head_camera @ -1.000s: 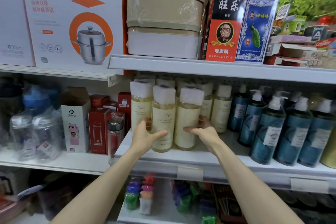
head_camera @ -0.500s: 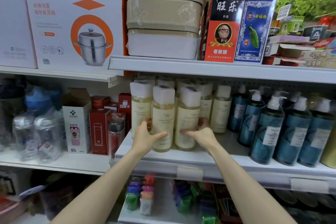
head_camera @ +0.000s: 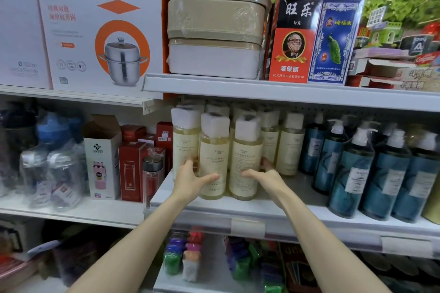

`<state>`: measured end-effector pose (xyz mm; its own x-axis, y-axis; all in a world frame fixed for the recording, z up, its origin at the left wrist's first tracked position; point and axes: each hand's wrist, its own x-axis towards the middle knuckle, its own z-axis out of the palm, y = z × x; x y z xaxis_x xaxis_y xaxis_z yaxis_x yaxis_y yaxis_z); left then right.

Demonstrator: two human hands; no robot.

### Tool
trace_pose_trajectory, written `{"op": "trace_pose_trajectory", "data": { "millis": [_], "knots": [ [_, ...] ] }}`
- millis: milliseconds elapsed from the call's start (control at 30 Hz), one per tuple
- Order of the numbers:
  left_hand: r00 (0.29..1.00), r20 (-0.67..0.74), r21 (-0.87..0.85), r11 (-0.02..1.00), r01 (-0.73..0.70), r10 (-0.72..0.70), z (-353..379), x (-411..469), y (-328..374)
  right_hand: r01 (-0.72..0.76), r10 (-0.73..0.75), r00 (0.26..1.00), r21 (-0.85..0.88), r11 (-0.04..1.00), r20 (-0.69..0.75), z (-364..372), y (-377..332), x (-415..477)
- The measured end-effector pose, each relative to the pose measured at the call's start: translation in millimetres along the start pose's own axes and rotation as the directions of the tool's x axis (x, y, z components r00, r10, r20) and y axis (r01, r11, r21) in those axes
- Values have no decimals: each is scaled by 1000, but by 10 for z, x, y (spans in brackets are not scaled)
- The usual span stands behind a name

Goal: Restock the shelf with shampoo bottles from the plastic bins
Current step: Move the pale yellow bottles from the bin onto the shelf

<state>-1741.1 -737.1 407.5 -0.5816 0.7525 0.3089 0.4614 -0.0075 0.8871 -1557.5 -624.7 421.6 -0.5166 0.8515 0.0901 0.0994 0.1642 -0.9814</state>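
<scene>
Shampoo bottles (head_camera: 214, 154) have hardly moved, standing together near the shelf (head_camera: 297, 211) front edge, left hand (head_camera: 190, 178) and right hand (head_camera: 264, 176) each still wrapped round one, so the pair looks set down and ready to release.

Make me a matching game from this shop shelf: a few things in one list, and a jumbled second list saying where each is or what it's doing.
Things:
1. left hand
2. right hand
3. blue pump bottles
4. steamer pot box

Matches:
A. dark, standing far right
B. grips the fine-print bottle
C. white and orange, upper left
D. grips the CAMELLIA bottle

Pairs: 1-D, 2-B, 3-A, 4-C.
</scene>
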Motion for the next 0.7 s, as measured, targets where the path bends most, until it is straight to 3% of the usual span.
{"op": "trace_pose_trajectory", "data": {
  "millis": [233,400,633,700],
  "knots": [
    [1000,-15,-13,1000,-2,2,21,-22,24,35,-42,993,-63,997,-108,51,-33,-1],
    [999,-43,26,1000,8,-7,72,-28,-42,-14,14,1000,24,1000,8,20,46,-14],
    [999,-42,19,1000,7,-6,72,45,-11,41,-52,989,-77,996,-141,108,42,51],
    [999,-53,16,1000,15,-14,88,41,-9,15,-23,992,-73,997,-120,138,31,76]
  ]
}}
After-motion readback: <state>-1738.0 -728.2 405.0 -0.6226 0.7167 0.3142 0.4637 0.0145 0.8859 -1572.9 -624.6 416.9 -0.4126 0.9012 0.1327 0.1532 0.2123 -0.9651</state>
